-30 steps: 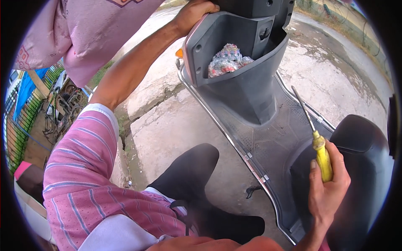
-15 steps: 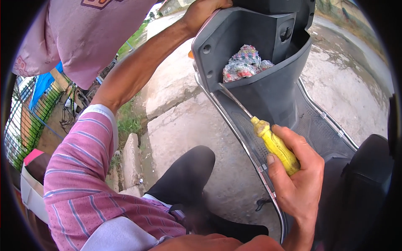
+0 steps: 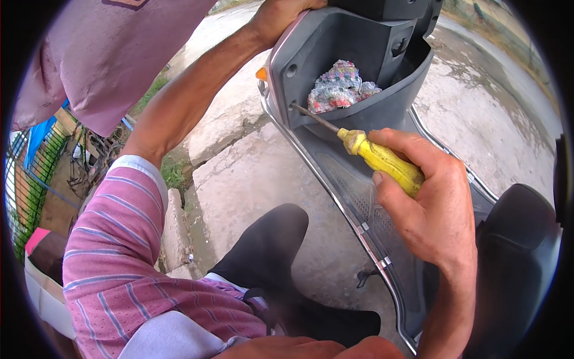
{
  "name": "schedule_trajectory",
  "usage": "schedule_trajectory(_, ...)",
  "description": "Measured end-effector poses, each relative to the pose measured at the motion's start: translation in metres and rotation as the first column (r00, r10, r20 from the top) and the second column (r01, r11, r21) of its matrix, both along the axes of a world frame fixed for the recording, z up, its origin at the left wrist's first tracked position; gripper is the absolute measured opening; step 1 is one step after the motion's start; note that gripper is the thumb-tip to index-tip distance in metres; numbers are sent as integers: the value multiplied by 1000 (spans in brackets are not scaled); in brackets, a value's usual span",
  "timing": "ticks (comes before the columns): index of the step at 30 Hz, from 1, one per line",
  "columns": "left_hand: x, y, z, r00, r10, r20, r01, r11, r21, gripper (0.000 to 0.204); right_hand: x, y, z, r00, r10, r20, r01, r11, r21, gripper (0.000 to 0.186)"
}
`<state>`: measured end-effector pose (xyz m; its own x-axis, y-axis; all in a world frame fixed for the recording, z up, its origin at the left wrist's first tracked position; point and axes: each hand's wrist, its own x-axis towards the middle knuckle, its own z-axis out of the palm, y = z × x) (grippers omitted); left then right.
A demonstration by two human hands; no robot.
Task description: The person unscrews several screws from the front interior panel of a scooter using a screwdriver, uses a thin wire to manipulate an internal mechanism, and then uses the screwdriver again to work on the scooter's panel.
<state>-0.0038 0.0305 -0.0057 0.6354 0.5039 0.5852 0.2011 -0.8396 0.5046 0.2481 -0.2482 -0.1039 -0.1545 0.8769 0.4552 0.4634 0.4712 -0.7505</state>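
My right hand [image 3: 427, 194] is wrapped round the yellow handle of a worn screwdriver [image 3: 382, 158]. Its metal shaft points up and left, and the tip is at the lower screw hole in the left flange of a scooter's dark grey inner front panel [image 3: 371, 116]. At the top of the view, my left hand [image 3: 287, 15] grips the panel's upper left edge; some of its fingertips are hidden behind it. A crumpled checked cloth [image 3: 341, 87] lies in the panel's open storage pocket, just right of the screwdriver tip.
Below the panel runs the scooter's footboard [image 3: 359, 194] with a chrome side rail [image 3: 335, 191]. The black seat [image 3: 514, 227] is at the right. Cracked concrete [image 3: 239, 173] surrounds the scooter. A pink cloth [image 3: 119, 54] hangs at upper left, near a mesh fence [image 3: 33, 173].
The screwdriver has swung flatter, and its tip has moved left from the panel's lower corner up to the lower screw hole. My left hand keeps its grip on the panel edge.
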Motion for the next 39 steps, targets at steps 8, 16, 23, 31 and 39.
schedule_trajectory(8, -1, -1, -1, 995, -92, 45, 97, 989, -116, 38, -1, 3, 8, 981, -35, 190, 10, 991, 131, 40)
schedule_trajectory(16, 7, -4, -4, 983, -130, 129, 144, 984, -106, 48, -2, 3, 33, 968, 12, 249, -20, 999, 31, 35)
schedule_trajectory(23, 7, -12, -5, 993, -90, 83, 97, 992, -85, 56, 1, 20, 73, 974, 50, -221, -191, 707, -681, 39)
schedule_trajectory(31, 15, -21, -1, 992, -52, 113, 50, 999, 19, 47, -2, 28, 83, 989, 61, 135, 36, 782, -622, 37)
schedule_trajectory(39, 12, -15, -17, 987, 138, 84, -147, 982, 116, 44, -2, 33, 97, 971, 102, 218, 41, 823, -567, 34)
